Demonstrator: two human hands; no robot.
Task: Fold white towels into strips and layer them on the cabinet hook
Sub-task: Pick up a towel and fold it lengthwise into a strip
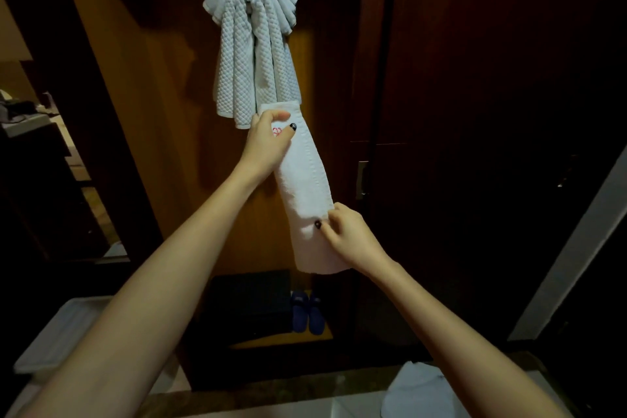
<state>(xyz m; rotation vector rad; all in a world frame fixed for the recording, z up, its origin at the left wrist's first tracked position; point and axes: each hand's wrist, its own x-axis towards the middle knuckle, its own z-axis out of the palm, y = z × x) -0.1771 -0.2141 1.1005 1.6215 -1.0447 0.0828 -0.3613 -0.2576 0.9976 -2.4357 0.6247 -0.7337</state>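
Both hands pinch one folded white strip (303, 187) — left hand (268, 142) upper end, right hand (349, 234) lower; next, drape it over the hung towels (251, 44).

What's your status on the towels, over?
Both busy: left hand grips top of folded strip, right hand pinches lower end. Strip at foot of hung towels, not yet draped. Nothing between them.

Left hand (268, 143), right hand (351, 235), both curled.
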